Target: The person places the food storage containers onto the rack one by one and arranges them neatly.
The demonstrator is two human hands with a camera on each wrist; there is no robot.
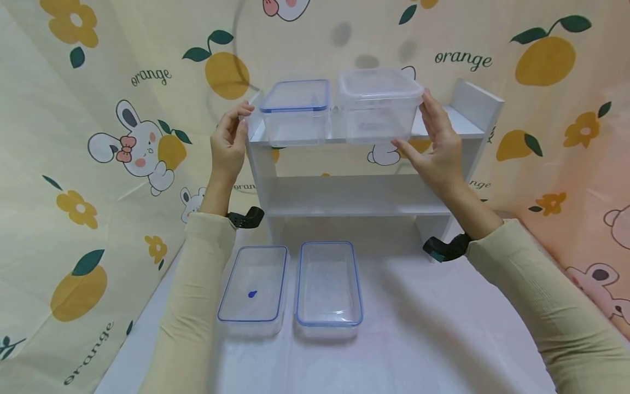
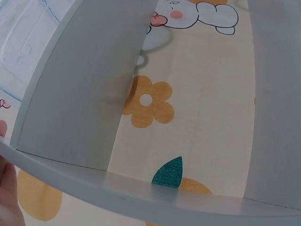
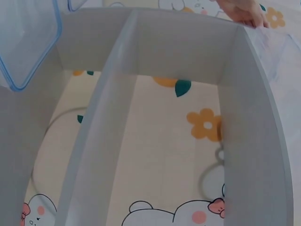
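Note:
A clear food container (image 1: 376, 117) with a frosted lid stands at the top of the white shelf unit (image 1: 356, 205). My right hand (image 1: 440, 145) grips its right side, with the thumb low at the front and the fingers up by the lid. Left of it sits another clear container (image 1: 295, 123) with a blue-rimmed lid. My left hand (image 1: 228, 145) is beside that one, at the shelf's left side panel, its fingers loosely bent. In the right wrist view the left hand (image 3: 242, 12) appears at the shelf's far corner; the right hand is out of that view.
Two more clear containers with blue rims stand side by side on the white table: a left one (image 1: 253, 282) with a small dark blue mark, and a right one (image 1: 328, 284). Patterned cloth (image 1: 118, 219) hangs behind and beside the shelf.

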